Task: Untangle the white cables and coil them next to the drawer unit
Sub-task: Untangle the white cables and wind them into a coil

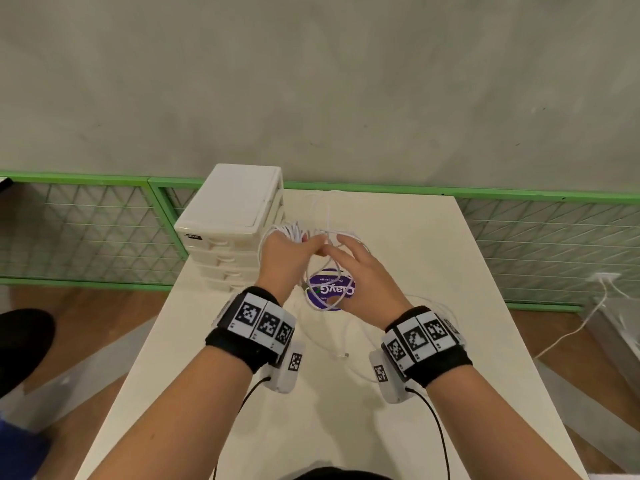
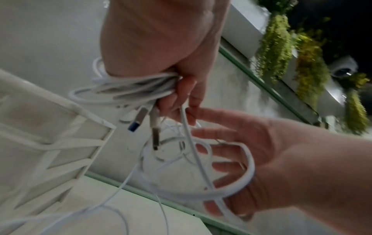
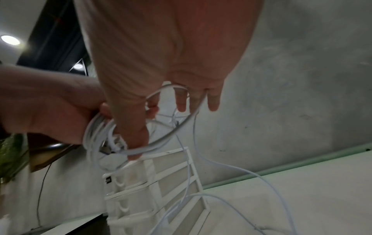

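We read "ClayG", upside down in white letters, on a round purple lid (image 1: pixel 329 287) lying on the table just right of the drawer unit (image 1: pixel 231 216). A small dark label (image 1: pixel 193 236) on the unit's top front edge stays illegible to us.

White cables (image 1: pixel 294 231). Off-white drawer unit (image 1: pixel 232 216). Cream table (image 1: pixel 398 244). Purple round lid (image 1: pixel 330 289) with white lettering. Black wristbands (image 1: pixel 254 327) carrying black-and-white square markers. Green-framed mesh panels (image 1: pixel 86 230). Grey wall (image 1: pixel 311 81).
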